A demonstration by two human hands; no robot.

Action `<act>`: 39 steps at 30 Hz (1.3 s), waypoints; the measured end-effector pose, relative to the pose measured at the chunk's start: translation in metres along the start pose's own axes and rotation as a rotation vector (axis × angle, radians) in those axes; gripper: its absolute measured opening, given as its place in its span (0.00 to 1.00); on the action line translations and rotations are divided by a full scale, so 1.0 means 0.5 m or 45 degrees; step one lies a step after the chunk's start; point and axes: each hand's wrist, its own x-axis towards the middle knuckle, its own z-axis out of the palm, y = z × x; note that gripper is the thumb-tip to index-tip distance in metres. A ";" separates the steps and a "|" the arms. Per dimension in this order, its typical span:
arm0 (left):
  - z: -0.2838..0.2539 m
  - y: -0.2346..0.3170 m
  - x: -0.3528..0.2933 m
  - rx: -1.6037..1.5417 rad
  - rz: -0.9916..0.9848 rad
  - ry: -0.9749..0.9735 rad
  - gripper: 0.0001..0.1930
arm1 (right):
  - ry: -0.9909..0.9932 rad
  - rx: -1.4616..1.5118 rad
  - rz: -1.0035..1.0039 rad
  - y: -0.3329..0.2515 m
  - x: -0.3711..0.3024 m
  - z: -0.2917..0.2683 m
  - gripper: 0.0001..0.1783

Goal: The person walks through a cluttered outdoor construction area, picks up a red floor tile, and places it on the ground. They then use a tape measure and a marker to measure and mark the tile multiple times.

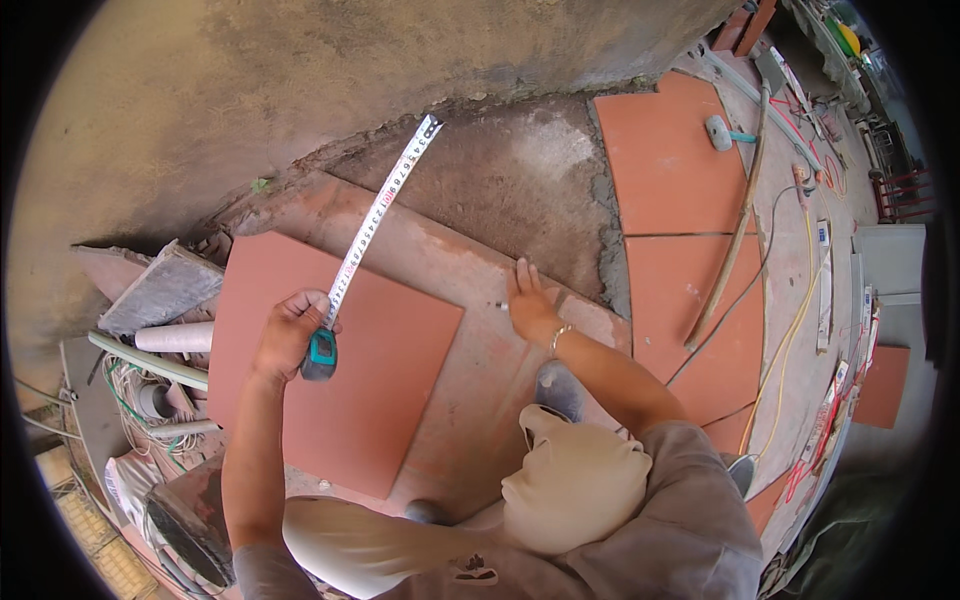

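Observation:
My left hand (294,330) is closed around a teal and grey tape measure (319,354), over a loose reddish tile (370,370). Its white blade (373,222) is drawn out away from me, crossing the tile's far edge, and its metal end hangs over a strip of bare, rough ground (500,170) near the wall. Fingers stretched, my right hand (532,303) rests near the edge of the dusty floor (450,255) beside that strip. A tiny pale, dark-tipped object (499,305) shows at its left side; whether the hand grips it I cannot tell.
Laid reddish tiles (675,150) edged with grey mortar (607,215) lie right, under a mallet (718,133) and a long wooden handle (735,250). Cables (800,300) and a level (824,285) lie farther right. Rubble (165,290) and pipes stand left, by the wall (250,100).

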 end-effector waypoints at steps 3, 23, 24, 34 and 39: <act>0.028 -0.001 0.022 -0.004 0.011 -0.006 0.09 | -0.629 0.168 -0.127 -0.012 -0.024 -0.004 0.31; 0.406 -0.145 0.145 -0.269 -0.347 -0.162 0.10 | 0.105 1.367 0.141 0.006 0.071 -0.102 0.20; 0.413 -0.144 0.148 -0.300 -0.362 -0.185 0.10 | 0.094 1.366 0.206 0.006 0.071 -0.100 0.19; 0.400 -0.187 0.101 -0.351 -0.493 -0.309 0.09 | 0.513 1.319 0.596 0.230 0.256 -0.243 0.15; 0.431 -0.241 0.094 -0.194 -0.455 -0.106 0.08 | 0.584 1.278 0.663 0.313 0.325 -0.238 0.14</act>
